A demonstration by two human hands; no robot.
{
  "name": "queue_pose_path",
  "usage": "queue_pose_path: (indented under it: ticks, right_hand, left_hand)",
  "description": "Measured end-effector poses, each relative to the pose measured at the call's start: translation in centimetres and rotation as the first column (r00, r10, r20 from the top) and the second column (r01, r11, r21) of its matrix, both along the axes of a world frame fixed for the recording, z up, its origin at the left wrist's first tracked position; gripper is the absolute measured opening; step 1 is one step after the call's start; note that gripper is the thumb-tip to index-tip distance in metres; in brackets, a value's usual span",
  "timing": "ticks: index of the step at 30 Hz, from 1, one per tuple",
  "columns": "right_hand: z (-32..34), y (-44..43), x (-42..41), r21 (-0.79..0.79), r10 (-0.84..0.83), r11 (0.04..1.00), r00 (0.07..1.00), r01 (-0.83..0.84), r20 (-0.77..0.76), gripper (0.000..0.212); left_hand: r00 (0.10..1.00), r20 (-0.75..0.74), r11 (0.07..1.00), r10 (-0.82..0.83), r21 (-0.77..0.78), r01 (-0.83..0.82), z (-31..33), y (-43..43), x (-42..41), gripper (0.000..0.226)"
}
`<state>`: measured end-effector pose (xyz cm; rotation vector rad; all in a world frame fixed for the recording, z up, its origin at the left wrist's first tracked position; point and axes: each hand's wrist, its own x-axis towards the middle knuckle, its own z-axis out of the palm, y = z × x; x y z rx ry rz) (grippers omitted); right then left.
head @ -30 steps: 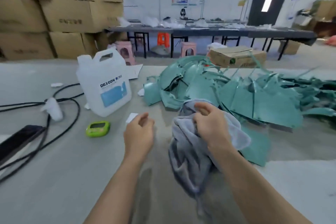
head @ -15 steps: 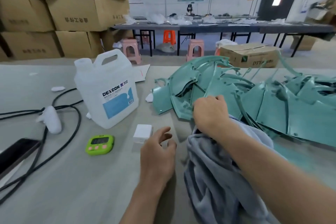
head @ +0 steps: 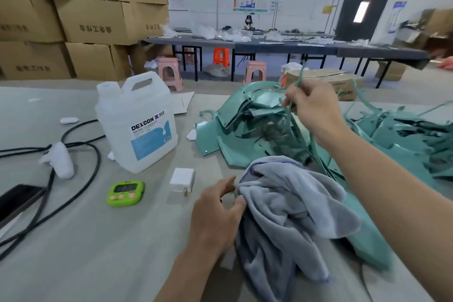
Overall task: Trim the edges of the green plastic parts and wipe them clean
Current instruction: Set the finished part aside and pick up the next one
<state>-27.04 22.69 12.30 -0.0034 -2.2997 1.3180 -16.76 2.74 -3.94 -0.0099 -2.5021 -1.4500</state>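
Grey worktop (head: pixel 73 252), matte, fills the near half. Room behind: stacked cardboard boxes (head: pixel 93 19) at 10 o'clock, long dark tables (head: pixel 282 46) at 12 w/ white clutter on top, pink & orange stools (head: pixel 170 72) under them, dark door (head: pixel 362 14) at 1. On the worktop: white jug (head: pixel 137 125) marked DEXCON at 10, green timer (head: pixel 126 192) & small white block (head: pixel 182 179) nearer in, black cables (head: pixel 99 157) looping at 9. Green plastic parts (head: pixel 245 140) lie heaped at 2-3 o'clock: flat curved sheets, glossy, overlapping, thin offcuts sticking out. Right hand (head: pixel 316 110) is up over the heap, fingers clenched round a thin green strip (head: pixel 301 73). Grey cloth (head: pixel 282 203) sits crumpled at 5, partly over the parts. Left hand (head: pixel 215 218) is at its edge, fingers loosely bent; can't tell if it pinches the cloth
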Motion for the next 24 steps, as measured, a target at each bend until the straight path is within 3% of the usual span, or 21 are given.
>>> queue_pose_path:
  ticks: [2,4,5,7,11,14,17,19,24]
  right_hand:
    - [0.6,-0.1,0.5,-0.176,0.178,0.970,0.982,-0.165,0.062,0.019]
    - [0.9,-0.8,1.3,-0.087,0.297,0.954,0.946,-0.288,0.132,0.022]
    - [1.3,-1.0,1.7,-0.083,0.319,0.946,0.944,-0.312,0.087,0.023]
    - [2.3,-1.1,2.8,-0.243,0.334,0.908,0.940,-0.342,-0.076,0.021]
    - [2.2,-0.7,5.4,-0.602,0.294,0.721,0.938,-0.343,-0.183,0.015]
    - [0.1,-0.2,7.6,-0.786,0.261,0.510,0.934,-0.349,-0.245,0.023]
    - [-2.1,0.7,9.5,-0.870,0.262,0.263,0.899,-0.417,-0.351,0.025]
    - [-3.8,0.6,10.5,-0.917,0.282,0.146,0.904,-0.371,-0.320,0.020]
    - [-8.9,-0.3,13.2,-0.994,0.311,0.077,0.949,-0.078,-0.051,0.016]
  left_hand:
    - [0.997,-0.003,0.996,-0.074,-0.044,0.073,0.2,0.3,0.2,0.069]
    - [0.990,-0.016,0.986,-0.143,-0.084,0.141,0.4,0.6,0.4,0.071]
    - [0.986,-0.019,0.983,-0.164,-0.089,0.162,0.4,0.7,0.5,0.070]
    - [0.989,-0.030,0.989,-0.146,-0.043,0.145,0.3,0.8,0.5,0.076]
    - [0.976,-0.215,0.997,0.021,0.074,-0.005,0.9,0.5,0.7,0.098]
    - [0.869,-0.494,0.994,0.039,-0.070,-0.085,1.6,0.3,1.2,0.104]
    - [0.790,-0.612,0.961,0.030,-0.200,-0.191,1.9,0.7,1.6,0.097]
    - [0.754,-0.655,0.926,0.051,-0.251,-0.281,1.6,0.9,1.6,0.088]
    - [0.635,-0.769,0.860,0.081,-0.268,-0.435,1.4,-1.5,1.7,0.027]
